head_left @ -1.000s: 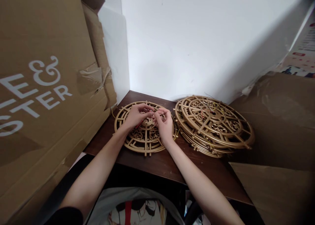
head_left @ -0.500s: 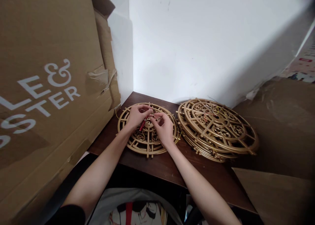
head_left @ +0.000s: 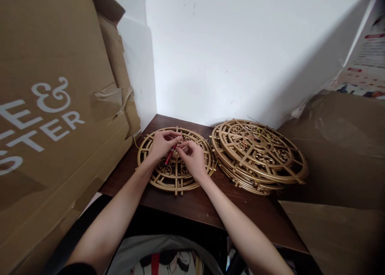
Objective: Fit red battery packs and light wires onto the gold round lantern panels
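Note:
My left hand [head_left: 162, 145] and my right hand [head_left: 193, 157] meet over the middle of a round gold openwork disc [head_left: 179, 184] lying on the brown table. A slim, shiny red object [head_left: 169, 156] slants down from under my left fingers; its kind is unclear. My left thumb and forefinger are pinched together, with a thin pale strand [head_left: 179, 139] at their tips. Opposite them, my right thumb and fingers close in a pinch. Whatever lies between the right fingertips is too small to make out. Both hands partly cover the disc's centre.
To the right stands a stack of similar gold discs [head_left: 240, 164] with thin yellow wires. A large cardboard box [head_left: 69, 154] walls off the left, and another cardboard box [head_left: 337, 154] stands at right. Behind the table [head_left: 207, 210] rises a white wall [head_left: 210, 58].
The view has shifted slightly to the right. My hands stay pinched over the disc's centre, with small finger movements, and more of the red object shows below my left fingers.

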`<state>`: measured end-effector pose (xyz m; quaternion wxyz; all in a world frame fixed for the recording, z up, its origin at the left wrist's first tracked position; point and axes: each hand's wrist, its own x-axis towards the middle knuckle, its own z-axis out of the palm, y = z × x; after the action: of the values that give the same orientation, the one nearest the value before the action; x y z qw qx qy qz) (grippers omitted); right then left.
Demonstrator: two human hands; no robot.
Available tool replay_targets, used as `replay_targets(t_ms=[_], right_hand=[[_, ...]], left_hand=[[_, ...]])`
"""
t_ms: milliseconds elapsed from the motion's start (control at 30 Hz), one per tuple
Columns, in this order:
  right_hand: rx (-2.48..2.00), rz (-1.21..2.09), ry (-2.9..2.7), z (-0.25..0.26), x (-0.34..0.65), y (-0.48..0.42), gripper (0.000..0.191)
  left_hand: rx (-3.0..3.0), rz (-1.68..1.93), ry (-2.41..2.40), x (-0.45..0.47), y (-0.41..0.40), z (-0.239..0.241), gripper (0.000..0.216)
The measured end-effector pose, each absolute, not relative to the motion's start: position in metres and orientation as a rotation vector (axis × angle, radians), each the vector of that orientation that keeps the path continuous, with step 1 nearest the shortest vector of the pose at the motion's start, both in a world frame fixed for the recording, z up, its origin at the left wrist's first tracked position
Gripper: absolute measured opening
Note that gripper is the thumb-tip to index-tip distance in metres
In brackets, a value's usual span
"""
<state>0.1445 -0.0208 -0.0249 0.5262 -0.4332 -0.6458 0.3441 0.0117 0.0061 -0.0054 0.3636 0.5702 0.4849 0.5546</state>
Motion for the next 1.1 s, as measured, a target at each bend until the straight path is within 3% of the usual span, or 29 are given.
replay_targets(t_ms=[300, 600, 1100], right_hand=[[-0.906, 1.009, -1.527, -0.024, 0.145, -0.029, 0.012], [-0.83, 0.806, -1.786, -0.023, 0.145, -0.035, 0.01], [-0.731, 0.521, -2.028, -0.028, 0.143, -0.038, 0.009]], left_hand=[[1.206, 1.655, 1.403, 0.004, 0.016, -0.013, 0.021], [0.816, 1.671, 1.225, 0.002, 0.019, -0.013, 0.026], [0.831, 1.698, 1.214, 0.002, 0.024, -0.021, 0.022]])
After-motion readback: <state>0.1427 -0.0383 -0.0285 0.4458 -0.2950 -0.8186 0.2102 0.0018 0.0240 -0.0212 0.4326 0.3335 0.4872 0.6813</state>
